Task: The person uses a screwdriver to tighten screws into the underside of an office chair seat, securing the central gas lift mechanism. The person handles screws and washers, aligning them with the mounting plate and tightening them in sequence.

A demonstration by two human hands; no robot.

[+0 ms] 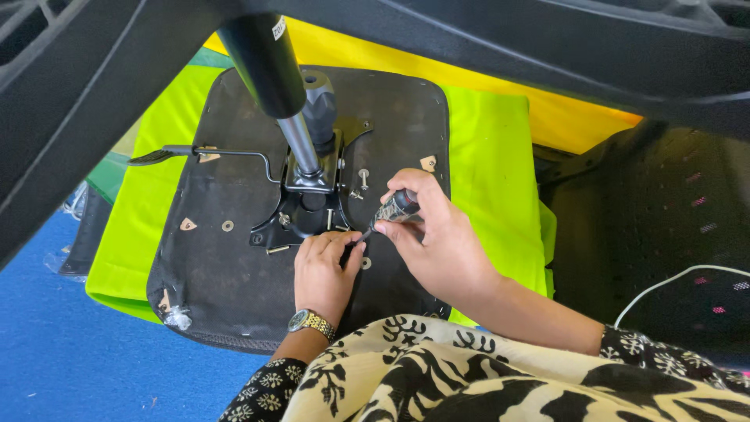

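Observation:
An upturned black chair seat (226, 266) lies on a bright green cloth (488, 172). A metal mechanism plate (312, 205) with a gas cylinder (269, 70) is mounted at its middle. My right hand (437, 234) grips a small screwdriver (394, 209), its tip pointing down at the plate's near edge. My left hand (322, 273), with a wristwatch (311, 320), rests on the seat beside the tip, fingers pinched around it. Loose bolts (362, 180) lie near the plate.
A black lever (199, 153) sticks out to the left of the mechanism. Black chair base arms (70, 109) cross the top of the view. A black mesh backrest (664, 227) with a white cable (672, 281) lies at right. Blue floor (70, 352) is at left.

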